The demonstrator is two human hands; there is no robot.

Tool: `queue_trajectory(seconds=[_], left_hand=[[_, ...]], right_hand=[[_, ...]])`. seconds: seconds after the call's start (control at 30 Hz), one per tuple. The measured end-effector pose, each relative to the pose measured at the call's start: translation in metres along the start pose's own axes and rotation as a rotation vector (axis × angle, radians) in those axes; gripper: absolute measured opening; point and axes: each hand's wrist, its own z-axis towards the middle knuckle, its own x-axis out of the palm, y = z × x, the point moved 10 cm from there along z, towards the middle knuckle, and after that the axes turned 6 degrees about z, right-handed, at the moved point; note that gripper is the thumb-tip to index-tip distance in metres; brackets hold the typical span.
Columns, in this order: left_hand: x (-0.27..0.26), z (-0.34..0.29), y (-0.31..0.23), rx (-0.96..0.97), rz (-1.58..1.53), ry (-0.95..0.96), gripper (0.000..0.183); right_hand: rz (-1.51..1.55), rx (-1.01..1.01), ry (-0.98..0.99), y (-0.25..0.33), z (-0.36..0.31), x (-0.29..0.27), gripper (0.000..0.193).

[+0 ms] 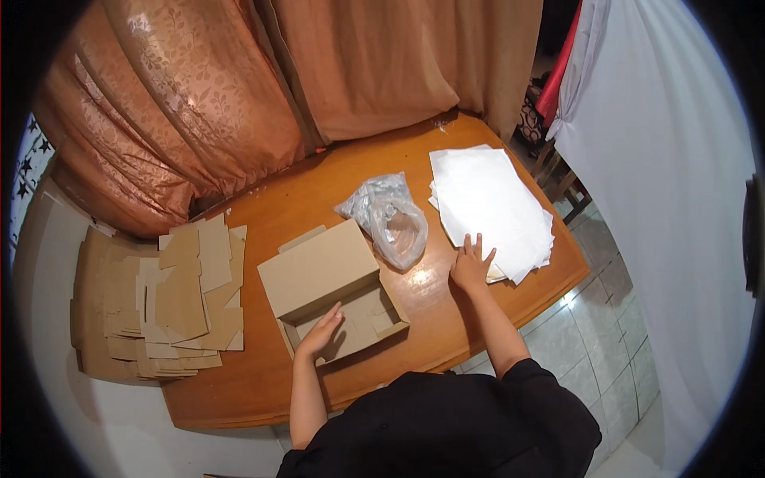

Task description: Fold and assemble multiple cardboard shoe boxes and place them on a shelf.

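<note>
Head view, looking straight down on the desk (239, 402), and it's a two-sided affair now; the left hand (321, 330) hovers at the near left of an open cardboard box (393, 307), fingers straight and lying close together, pointing in over the opening, though whether they touch the wall I can't tell from here; the right hand (472, 267) is across at the stack of white paper (488, 199), fingers spread, fingertips on its near left edge, and whether the thumb has any sheet pinched I can't tell either; the paper sits on the right of the desk, its edges fanned and uneven, while the box stands left of centre, a broad panel (320, 269) over its far part; between them, just beyond the box, slumps a clear plastic bag (388, 219), and away to the left lies a heap of flat cardboard pieces (179, 295); good handling here, I'd judge, is all in the light touch; let one fingertip ruffle the top corner before the thumb closes, because sheets this loosely stacked could well come up in twos and threes; a hard push would likely skew the pile further toward the desk's edge; over on the left, better to settle that palm on the box's rim and steady it than press on the wall, since thin card would probably bow; and mind the bag, close enough for a sweeping sleeve to snag.
</note>
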Motion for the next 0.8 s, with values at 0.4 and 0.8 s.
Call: queue_trajectory(seconds=[0.4,0.8], left_hand=[[-0.016,-0.087,-0.192,0.803,0.565,-0.665,0.061],[-0.01,-0.16,-0.257,1.079,0.096,-0.452,0.007]], right_hand=[[0.594,-0.746,-0.204,0.132,-0.08,-0.159,0.019],[0.886,-0.783,-0.267,0.147,-0.15,-0.284,0.046]])
